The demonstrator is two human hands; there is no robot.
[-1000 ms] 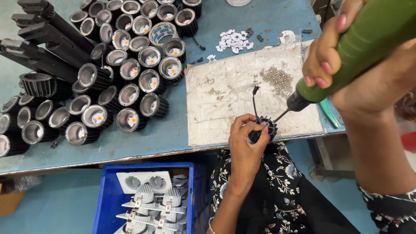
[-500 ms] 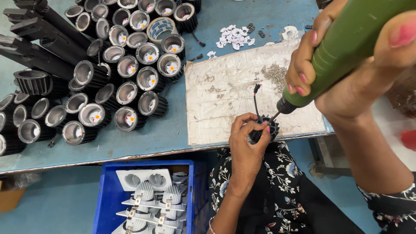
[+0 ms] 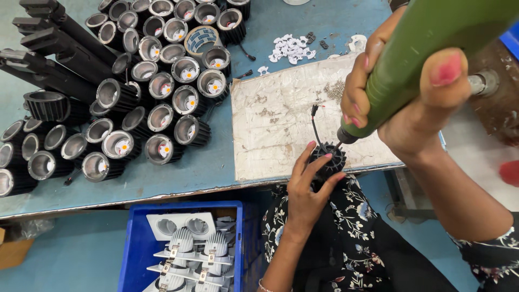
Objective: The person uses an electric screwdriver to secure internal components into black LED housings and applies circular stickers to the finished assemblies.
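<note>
The worn whitish sheet [image 3: 292, 119] lies on the blue worktable [image 3: 178, 173], its near edge running right along the table's front edge, and most of its surface is bare apart from a small pile of metal bits [image 3: 336, 91] near its far side. To its left the table is crowded with black finned cylindrical lamp housings [image 3: 162, 97], packed close and touching, with long black track fittings [image 3: 48, 43] at the far left. Small white plastic pieces [image 3: 292, 47] lie scattered beyond the sheet.

Below the table edge, a blue plastic crate [image 3: 135, 254] holds white finned lamp fittings [image 3: 194, 254] stacked on white brackets.

The left hand [image 3: 305, 186] reaches up from below, fingers curled around a small black finned lamp body [image 3: 328, 158] at the sheet's near edge; a black wire rises from it. The right hand [image 3: 400, 103] comes from the right, fingers and thumb wrapped tight around a green electric screwdriver [image 3: 427, 48], tilted, its bit touching the lamp body.
</note>
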